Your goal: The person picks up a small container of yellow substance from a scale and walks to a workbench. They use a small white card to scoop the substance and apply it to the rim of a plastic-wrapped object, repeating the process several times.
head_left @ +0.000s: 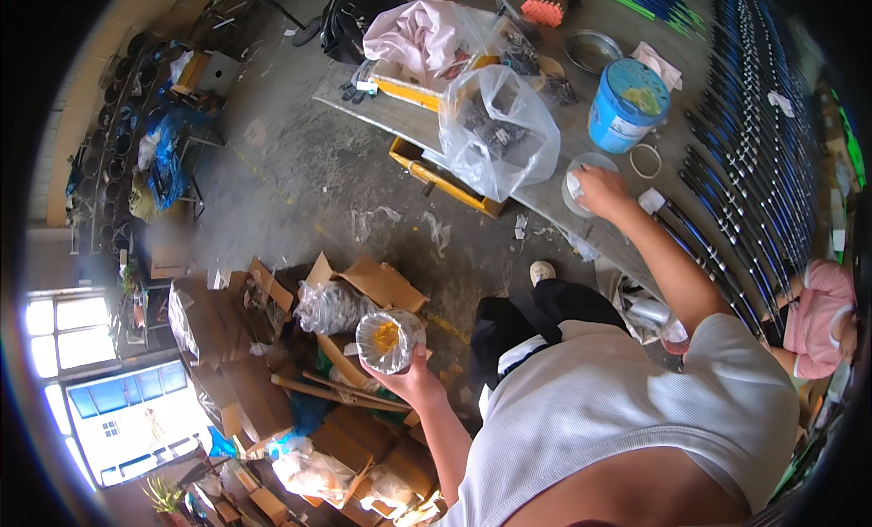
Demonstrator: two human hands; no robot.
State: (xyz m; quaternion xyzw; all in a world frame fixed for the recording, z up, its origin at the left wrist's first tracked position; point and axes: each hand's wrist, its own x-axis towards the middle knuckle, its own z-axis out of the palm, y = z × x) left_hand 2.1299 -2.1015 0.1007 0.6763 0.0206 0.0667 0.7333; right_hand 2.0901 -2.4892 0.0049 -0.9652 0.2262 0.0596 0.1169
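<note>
Out over the floor on the left, my left hand is wrapped round a round tub lined with clear plastic, with something orange-yellow inside it. My right arm reaches forward to the worktable, where my right hand is closed at a round, pale, translucent bowl. Something white shows by its fingertips, too small to make out. Behind the bowl stands a blue bucket with yellowish smears on its lid. A pale ring lies on the table to the right of the bowl.
An open clear plastic bag with dark small parts sits left of the bucket, near a yellow bin. Many dark and blue rods lie along the right, where a person in pink works. Cardboard boxes crowd the left floor.
</note>
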